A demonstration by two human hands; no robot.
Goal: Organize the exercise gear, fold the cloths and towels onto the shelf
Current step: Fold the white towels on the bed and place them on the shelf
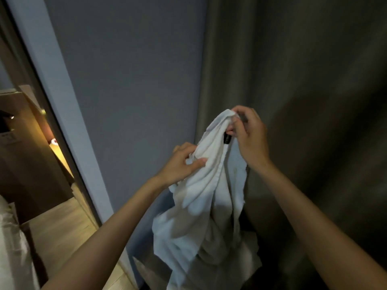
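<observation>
White cloth [201, 206] held up in both hands, hanging in loose folds at the middle of the view.

The right hand [250, 139] pinches the cloth's top edge at about 1 o'clock from the centre. Its fingers curl round a bunched corner just above a small black tag [227, 140] on the fabric. The left hand [182, 163] grips a gathered fold lower down, at about 8 o'clock from the tag, with the thumb laid across the front. The rest of the cloth drops crumpled toward 6 o'clock. Behind it stands a grey-blue wall [129, 80], and a dark curtain [303, 80] fills the side from 12 to 5 o'clock. At 9 o'clock a door frame [52, 70] opens on a wood floor [62, 222], a brown cardboard box [31, 164] and a warm yellow light [54, 143].
</observation>
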